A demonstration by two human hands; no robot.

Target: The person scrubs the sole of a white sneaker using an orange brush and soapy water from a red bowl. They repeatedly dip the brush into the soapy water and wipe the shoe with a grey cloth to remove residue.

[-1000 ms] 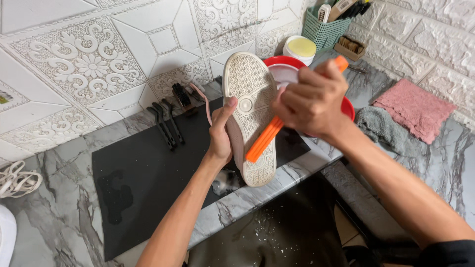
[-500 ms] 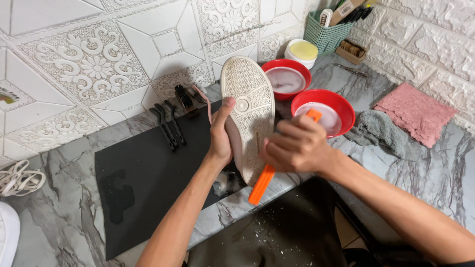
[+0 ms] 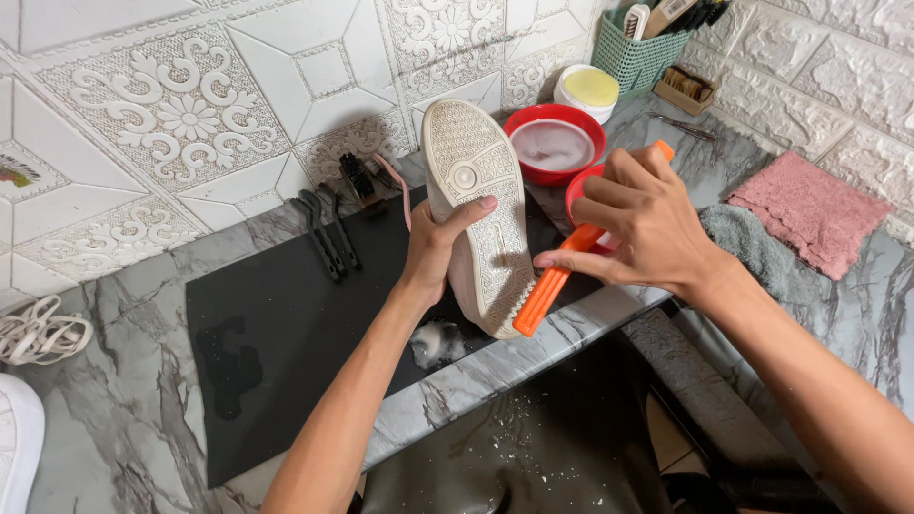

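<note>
My left hand (image 3: pixel 440 246) grips a pale shoe (image 3: pixel 479 205) by its side, sole turned up toward me, heel end resting near the front of a black mat (image 3: pixel 276 324). My right hand (image 3: pixel 640 224) holds an orange brush (image 3: pixel 557 276) whose lower end lies against the sole's right edge. A patch of white foam (image 3: pixel 440 341) sits on the mat just below the shoe. The brush's bristles are turned away and hidden.
Two red bowls stand behind the shoe, one with soapy water (image 3: pixel 554 143), the other (image 3: pixel 583 186) half hidden by my right hand. A round tub (image 3: pixel 587 90), green basket (image 3: pixel 640 48), pink cloth (image 3: pixel 809 209), grey cloth (image 3: pixel 752 247), black tools (image 3: pixel 327 233) and white laces (image 3: pixel 43 333) lie around.
My right hand has slid the orange brush up and down along the sole and is now higher and further right. The shoe stays held in my left hand.
</note>
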